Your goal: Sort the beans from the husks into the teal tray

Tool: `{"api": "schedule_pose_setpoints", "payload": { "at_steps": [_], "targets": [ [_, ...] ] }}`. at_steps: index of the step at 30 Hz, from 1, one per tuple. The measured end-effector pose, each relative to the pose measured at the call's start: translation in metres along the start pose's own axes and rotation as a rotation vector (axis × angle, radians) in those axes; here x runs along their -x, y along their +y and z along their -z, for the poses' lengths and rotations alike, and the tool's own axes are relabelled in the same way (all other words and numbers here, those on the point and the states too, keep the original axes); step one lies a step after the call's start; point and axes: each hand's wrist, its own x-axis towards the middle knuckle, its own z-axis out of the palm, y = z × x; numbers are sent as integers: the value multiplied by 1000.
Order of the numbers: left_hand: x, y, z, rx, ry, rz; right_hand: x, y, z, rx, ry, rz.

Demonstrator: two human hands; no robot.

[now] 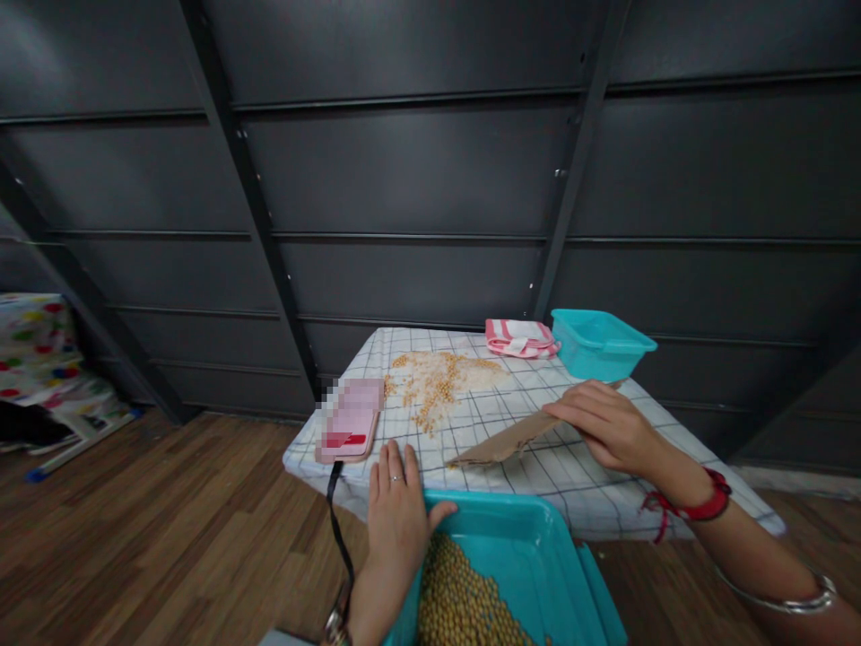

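Note:
In the head view my right hand point(605, 426) grips a torn strip of brown cardboard point(506, 441), which slants down so its far end meets the checked tablecloth near the front edge. My left hand point(396, 511) lies with fingers stretched out, at the table's front edge and against the left rim of a turquoise tub point(548, 516). Many yellowish round beans point(461, 597) are heaped in the tub's left part. Further back on the cloth, a loose spread of yellow beans mixed with whitish grains point(437, 381) lies beyond the cardboard.
A pink phone-like object point(356, 422), partly pixelated, lies left on the white checked tablecloth point(517, 484). At the back sit a folded red-and-white cloth point(519, 338) and a smaller turquoise container point(597, 345). Dark panelled wall point(417, 179) stands behind; wooden floor point(221, 511) lies below.

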Motion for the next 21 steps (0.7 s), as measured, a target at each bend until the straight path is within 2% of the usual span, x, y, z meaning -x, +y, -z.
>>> {"api": "schedule_pose_setpoints", "payload": {
  "at_steps": [11,17,21],
  "targets": [
    [0,1,5,-34,3,-10,4,-12,15,26,-27,15],
    [-1,2,5,-29,-2,-7,10,-3,13,138,30,-54],
    [1,1,2,-24,-1,-2,11,0,12,177,4,-83]
  ]
}}
